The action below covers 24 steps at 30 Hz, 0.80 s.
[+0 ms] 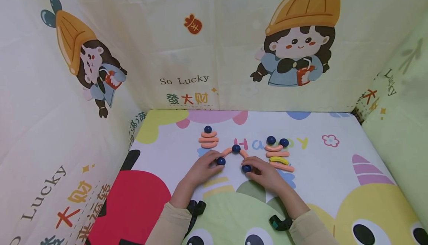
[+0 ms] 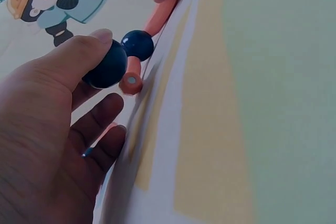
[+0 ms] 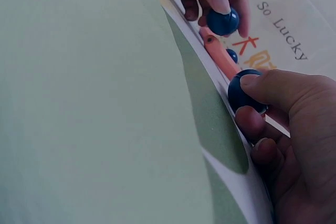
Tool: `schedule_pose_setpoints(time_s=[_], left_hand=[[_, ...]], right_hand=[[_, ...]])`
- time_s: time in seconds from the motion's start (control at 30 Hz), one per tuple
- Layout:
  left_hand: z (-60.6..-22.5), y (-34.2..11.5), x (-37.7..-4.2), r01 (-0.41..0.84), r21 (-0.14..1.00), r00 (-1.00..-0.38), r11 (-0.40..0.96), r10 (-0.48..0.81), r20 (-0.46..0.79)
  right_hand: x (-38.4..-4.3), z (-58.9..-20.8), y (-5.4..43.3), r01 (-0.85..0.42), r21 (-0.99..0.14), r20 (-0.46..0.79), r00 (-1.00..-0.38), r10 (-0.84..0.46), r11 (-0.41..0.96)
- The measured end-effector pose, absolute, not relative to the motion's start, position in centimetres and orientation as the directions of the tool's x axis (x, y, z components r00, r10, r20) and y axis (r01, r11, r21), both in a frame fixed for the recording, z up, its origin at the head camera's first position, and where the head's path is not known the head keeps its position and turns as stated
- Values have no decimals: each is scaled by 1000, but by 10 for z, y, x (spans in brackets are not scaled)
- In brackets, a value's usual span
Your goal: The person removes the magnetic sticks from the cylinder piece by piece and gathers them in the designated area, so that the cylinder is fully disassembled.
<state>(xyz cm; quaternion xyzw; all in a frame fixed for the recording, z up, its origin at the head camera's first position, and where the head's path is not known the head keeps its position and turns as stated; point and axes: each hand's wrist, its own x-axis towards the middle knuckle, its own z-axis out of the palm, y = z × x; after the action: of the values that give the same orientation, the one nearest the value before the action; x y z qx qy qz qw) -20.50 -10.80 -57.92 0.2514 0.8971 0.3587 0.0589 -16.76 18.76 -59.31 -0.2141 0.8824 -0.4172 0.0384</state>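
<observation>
My left hand (image 1: 206,167) pinches a dark blue ball (image 2: 107,65) between thumb and fingers. Just beside that ball, a pink curved rod (image 1: 227,151) shows a bare end with a small silver disc. The rod runs up to another dark blue ball (image 1: 236,149), where a second pink curved rod (image 1: 244,152) slopes down the other side, forming an arch. At this second rod's lower end my right hand (image 1: 265,172) pinches a third dark blue ball (image 3: 245,93) between thumb and fingertips.
Behind my left hand lie a blue ball (image 1: 208,129) and a stack of pink rods (image 1: 208,140). Right of the arch are two blue balls (image 1: 271,140), pink rods (image 1: 277,154) and a yellow rod (image 1: 279,160). A printed cloth wall (image 1: 234,52) encloses the patterned table (image 1: 317,163).
</observation>
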Motion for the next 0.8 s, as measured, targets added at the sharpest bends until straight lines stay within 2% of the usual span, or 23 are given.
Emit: schedule_pose_setpoints(time_s=[0.67,0.8], left_hand=[[-573,-125,-219,397,686,-913,609,339,227],[-564,-132,-231,339,705,-939,623,269,214]], right_hand=[[-168,-593,187,-337,-760,102,-906,-410,556],[-168,-592,187,-336,-765,101,-905,-413,549]])
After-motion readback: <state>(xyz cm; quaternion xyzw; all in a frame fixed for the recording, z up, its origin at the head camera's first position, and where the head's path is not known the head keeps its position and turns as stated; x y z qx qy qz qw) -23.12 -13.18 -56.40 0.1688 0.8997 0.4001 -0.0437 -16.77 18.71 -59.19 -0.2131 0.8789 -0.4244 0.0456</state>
